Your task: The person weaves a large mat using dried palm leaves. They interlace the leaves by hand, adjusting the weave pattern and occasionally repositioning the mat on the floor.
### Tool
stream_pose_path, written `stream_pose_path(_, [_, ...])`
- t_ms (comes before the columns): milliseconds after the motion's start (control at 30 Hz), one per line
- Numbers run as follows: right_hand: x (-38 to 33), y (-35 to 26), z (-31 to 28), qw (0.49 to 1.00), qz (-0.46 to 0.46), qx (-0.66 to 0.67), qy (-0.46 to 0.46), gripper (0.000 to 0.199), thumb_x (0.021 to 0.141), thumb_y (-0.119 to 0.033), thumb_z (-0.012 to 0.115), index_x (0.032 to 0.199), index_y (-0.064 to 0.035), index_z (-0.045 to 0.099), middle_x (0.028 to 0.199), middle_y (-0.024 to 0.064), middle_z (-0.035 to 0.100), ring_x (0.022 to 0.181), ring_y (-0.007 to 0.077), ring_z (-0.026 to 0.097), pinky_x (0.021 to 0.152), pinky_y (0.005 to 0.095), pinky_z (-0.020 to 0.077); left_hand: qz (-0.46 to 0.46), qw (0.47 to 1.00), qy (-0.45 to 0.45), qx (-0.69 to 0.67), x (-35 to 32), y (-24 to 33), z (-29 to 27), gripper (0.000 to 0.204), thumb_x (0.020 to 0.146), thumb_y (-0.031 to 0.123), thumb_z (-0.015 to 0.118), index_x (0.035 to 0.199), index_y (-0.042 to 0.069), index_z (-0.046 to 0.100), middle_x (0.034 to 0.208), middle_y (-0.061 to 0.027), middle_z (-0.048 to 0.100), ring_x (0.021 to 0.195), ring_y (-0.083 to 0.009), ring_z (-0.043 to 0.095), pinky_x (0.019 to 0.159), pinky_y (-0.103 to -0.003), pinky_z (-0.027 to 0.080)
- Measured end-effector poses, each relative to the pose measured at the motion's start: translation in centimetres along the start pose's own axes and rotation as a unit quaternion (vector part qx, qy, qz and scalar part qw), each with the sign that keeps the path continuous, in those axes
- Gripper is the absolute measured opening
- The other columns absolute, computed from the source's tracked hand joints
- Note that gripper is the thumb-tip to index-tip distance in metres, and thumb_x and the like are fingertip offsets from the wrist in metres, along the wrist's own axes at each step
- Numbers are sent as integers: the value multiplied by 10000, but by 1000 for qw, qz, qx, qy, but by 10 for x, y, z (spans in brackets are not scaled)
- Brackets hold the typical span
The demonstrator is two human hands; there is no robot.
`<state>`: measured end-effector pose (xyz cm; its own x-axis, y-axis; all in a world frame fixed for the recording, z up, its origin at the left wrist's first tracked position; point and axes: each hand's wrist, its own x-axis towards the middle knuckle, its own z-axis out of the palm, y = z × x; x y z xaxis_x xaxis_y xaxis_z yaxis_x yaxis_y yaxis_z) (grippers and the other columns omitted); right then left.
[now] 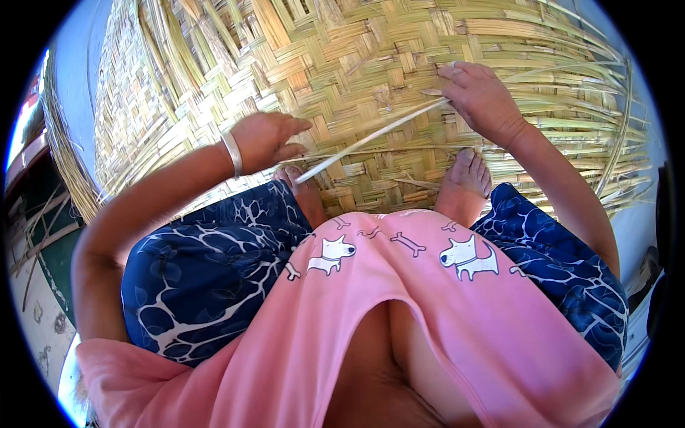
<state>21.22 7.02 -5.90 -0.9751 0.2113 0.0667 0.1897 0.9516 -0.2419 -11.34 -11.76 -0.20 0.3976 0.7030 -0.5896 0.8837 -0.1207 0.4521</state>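
A large mat of flattened pale-yellow reed, woven over and under, lies beneath both hands. My right hand, a ring on one finger, is closed on the upper end of a long whitish reed strip. That strip slants down to the left, and its free end hangs near my left foot. Beside the right fingertips a short pointed sliver sticks out; I cannot tell what it is. My left hand, with a pale bangle at the wrist, hovers over the mat. Its thumb and fingers are apart with nothing between them, slightly smeared by motion.
My bare feet rest on the mat's near part. Loose unwoven reed ends fan out along the right edge. A bundle of thin reeds lies at the far left, over a pale blue-grey floor.
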Motion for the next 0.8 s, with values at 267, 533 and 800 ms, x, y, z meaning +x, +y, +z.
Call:
stream_pose_path(267, [30, -8, -35, 977, 68, 146, -136, 197, 870, -272, 508, 848, -82, 558, 728, 119, 589, 691, 344, 565, 594, 431, 445, -107, 936, 158, -297, 3, 31, 58, 282, 901, 223, 523, 1102, 31, 568, 783, -121, 603, 698, -201, 593, 637, -283, 463])
stream_pose_path(533, [24, 15, -58, 989, 119, 51, -66, 225, 868, -307, 500, 814, -91, 533, 701, 125, 583, 681, 344, 564, 587, 451, 436, -207, 885, 122, -399, -1, -8, 55, 238, 927, 231, 480, 948, 41, 622, 545, -8, 493, 499, -76, 467, 481, -238, 395])
stream_pose_path(800, [14, 2, -97, 981, 81, -167, 53, 171, 804, -179, 592, 958, -106, 605, 1003, 57, 606, 924, 267, 567, 786, 382, 446, -276, 928, 163, -188, 3, -19, 72, 265, 888, 280, 510, 957, 37, 592, 692, -169, 611, 652, -310, 609, 599, -396, 462])
